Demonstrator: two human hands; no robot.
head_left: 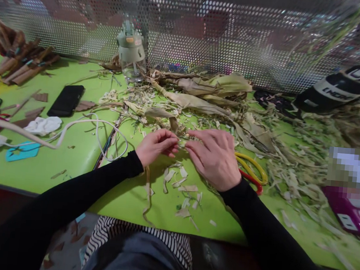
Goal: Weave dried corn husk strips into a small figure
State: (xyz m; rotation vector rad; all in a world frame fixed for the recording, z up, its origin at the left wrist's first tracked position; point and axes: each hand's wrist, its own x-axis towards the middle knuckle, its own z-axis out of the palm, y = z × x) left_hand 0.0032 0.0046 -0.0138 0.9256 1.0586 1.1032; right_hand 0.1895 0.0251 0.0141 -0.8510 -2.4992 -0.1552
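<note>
Over the near middle of the green table, my left hand (159, 145) is closed, thumb and fingertips pinched together. A narrow strip of dried husk (147, 187) trails from under this hand toward the table's front edge; its upper end is hidden by the palm. My right hand (214, 157) faces it with fingers stretched out and slightly apart, low over the table, and I see nothing gripped in it. Small pale husk scraps (183, 185) lie below both hands. Scissors with yellow and red handles (254, 170) lie partly behind my right wrist.
Dried corn husks (198, 101) are heaped behind my hands. A clear bottle (130, 55) stands by the perforated metal screen (189, 30); a black bottle (335, 89) lies tilted at right. Leftward are a black phone (66, 100), white cable (83, 121) and bundled brown sticks (25, 60).
</note>
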